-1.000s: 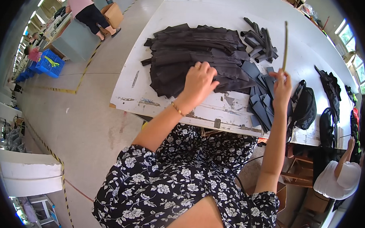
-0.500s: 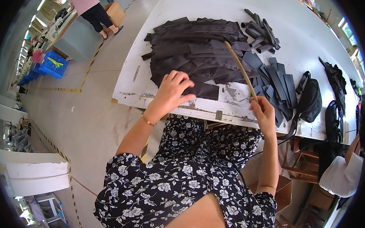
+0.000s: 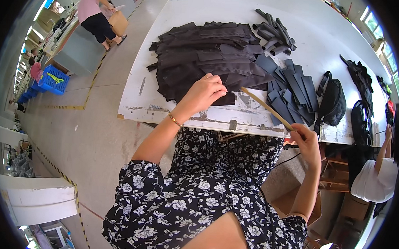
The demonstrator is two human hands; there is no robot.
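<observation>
A wide heap of overlapping black fabric pieces (image 3: 211,48) covers the left part of the white table (image 3: 141,89). At the heap's near edge, my left hand (image 3: 203,95) has its fingers curled together on a black fabric piece (image 3: 226,100) lying flat; the fingertips are partly hidden. My right hand (image 3: 305,142), by the table's front edge, grips one end of a thin, flat, yellowish-brown stick (image 3: 269,109). The stick slants up and left, its free end near that fabric piece. Dark grey flat strips (image 3: 293,86) lie in a loose pile beyond the stick.
Rolled black pieces (image 3: 275,32) lie at the back. A black mesh bag (image 3: 333,102) and other black items (image 3: 363,86) are to the right. Another person (image 3: 375,179) works at the right rim. A person in pink (image 3: 95,15) stands in the far-left aisle, near a blue crate (image 3: 54,80).
My left hand has moved right and its spread fingers have curled in. My right hand has moved right and toward me, drawing the stick lower. The far person has lifted the brown box or bag.
</observation>
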